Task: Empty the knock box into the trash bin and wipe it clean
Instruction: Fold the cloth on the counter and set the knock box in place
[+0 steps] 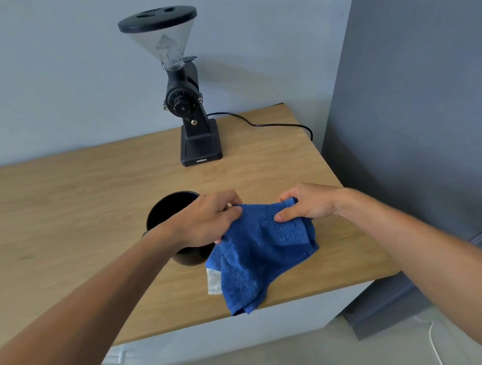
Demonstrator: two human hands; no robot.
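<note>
Both hands pinch the top edge of a blue cloth [261,247]: left hand [208,220] at its left corner, right hand [308,204] at its right. The knock box [167,211] stands on the counter [68,208], partly hidden behind the left wrist; its interior reads only as dark. A grinder [186,101] stands farther back.

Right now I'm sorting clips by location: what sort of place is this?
Probably a home coffee corner: a coffee grinder on a wooden countertop, a black knock box and a blue cloth held in both hands.
</note>
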